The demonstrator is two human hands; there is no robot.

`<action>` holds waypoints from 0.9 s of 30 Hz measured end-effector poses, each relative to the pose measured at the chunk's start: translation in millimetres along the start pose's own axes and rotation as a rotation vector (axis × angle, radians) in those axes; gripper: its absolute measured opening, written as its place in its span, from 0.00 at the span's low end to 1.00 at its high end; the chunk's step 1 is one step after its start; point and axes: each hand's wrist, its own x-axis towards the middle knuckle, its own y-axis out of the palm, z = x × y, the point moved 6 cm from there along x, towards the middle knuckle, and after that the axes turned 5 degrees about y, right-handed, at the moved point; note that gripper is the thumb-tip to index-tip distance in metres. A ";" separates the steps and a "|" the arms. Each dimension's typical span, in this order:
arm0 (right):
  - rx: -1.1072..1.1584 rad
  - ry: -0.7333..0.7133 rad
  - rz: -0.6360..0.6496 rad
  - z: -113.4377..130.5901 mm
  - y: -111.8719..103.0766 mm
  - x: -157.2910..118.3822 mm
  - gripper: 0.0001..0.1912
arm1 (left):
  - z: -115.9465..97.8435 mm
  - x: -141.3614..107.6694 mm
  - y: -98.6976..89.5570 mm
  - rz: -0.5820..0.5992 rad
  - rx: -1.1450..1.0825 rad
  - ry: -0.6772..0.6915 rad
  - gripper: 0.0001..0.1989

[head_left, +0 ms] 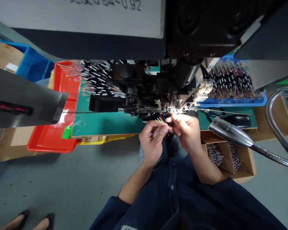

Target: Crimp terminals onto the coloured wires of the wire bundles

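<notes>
Thin coloured wires [161, 120], blue, orange, yellow and white, fan out between my two hands, just below the lit working point of a dark machine [156, 83]. My left hand [153, 139] pinches the bundle, with purple strands lying across its fingers. Close on its right, my right hand [186, 127] has thumb and forefinger pressed together at the machine's edge, near the blue wire. What its fingertips hold is too small to tell. A thin perforated strip [86, 112] runs into the machine from the left.
Wire bundles fill a blue tray [240, 102] at right and a pile [93, 76] at left. Nearby are a red tray [50, 135], a flexible lamp [230, 131], a cardboard box [248, 159] and a green mat [108, 124]. Someone's feet [44, 222] show bottom left.
</notes>
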 end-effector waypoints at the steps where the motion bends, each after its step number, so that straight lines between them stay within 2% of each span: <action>1: -0.006 0.002 -0.005 -0.7 -0.3 0.1 0.19 | -0.3 0.3 0.5 0.001 0.000 0.000 0.13; 6: -0.039 -0.013 0.007 -2.8 -1.5 -0.2 0.19 | -1.4 2.3 1.0 -0.004 -0.007 0.003 0.14; 12: -0.194 -0.128 0.039 16.8 -1.4 -4.7 0.19 | 0.0 0.7 2.0 0.054 -0.010 -0.039 0.13; 16: -0.268 -0.134 0.049 22.8 0.8 -7.1 0.21 | 3.9 -2.2 2.9 0.102 0.011 -0.078 0.15; 19: -0.219 -0.107 0.034 15.8 -1.9 -5.4 0.21 | 9.0 -3.1 1.6 0.091 -0.019 -0.109 0.16; 23: -0.092 -0.049 0.048 3.1 -4.0 -1.7 0.22 | 11.7 -2.9 2.1 0.072 -0.045 -0.092 0.17; 27: -0.071 0.007 0.049 0.3 -1.1 -0.5 0.23 | 11.1 -3.3 4.3 0.057 -0.079 -0.071 0.16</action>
